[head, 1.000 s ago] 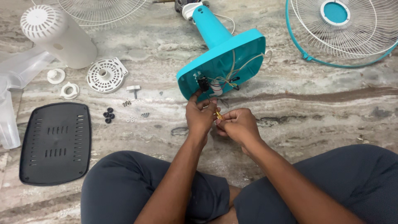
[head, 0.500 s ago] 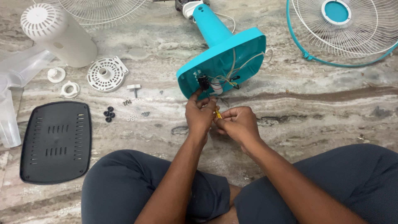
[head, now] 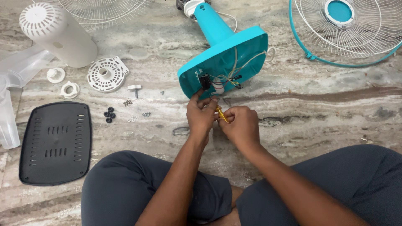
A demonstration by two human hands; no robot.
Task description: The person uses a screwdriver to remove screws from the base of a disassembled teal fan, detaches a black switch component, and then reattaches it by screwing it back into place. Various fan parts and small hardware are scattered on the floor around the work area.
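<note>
I am sitting cross-legged on the stone floor [head: 318, 113] with both hands just below the open underside of the teal fan base [head: 228, 58], which lies tipped on its side with its column pointing away from me. My left hand [head: 202, 115] is curled narrow, fingertips pinched at the lower edge of the base, close under the black switch block [head: 205, 81] and the bundle of wires [head: 228, 79] that spills from the opening. My right hand [head: 240, 125] is closed around a small yellow-handled tool [head: 221, 114], probably a screwdriver, though my fingers hide most of it; its tip points up toward my left fingertips, and the two hands touch there.

To my left the black vented bottom cover [head: 54, 142] lies flat, well apart from the base. Between it and my hands are a few small black rubber feet [head: 109, 114] and scattered screws [head: 145, 114]. Farther off sit a white round slotted disc [head: 107, 74], a white motor housing [head: 56, 33] and the clear fan blade [head: 12, 83]. The teal-rimmed wire grille [head: 347, 29] rests at the upper right
</note>
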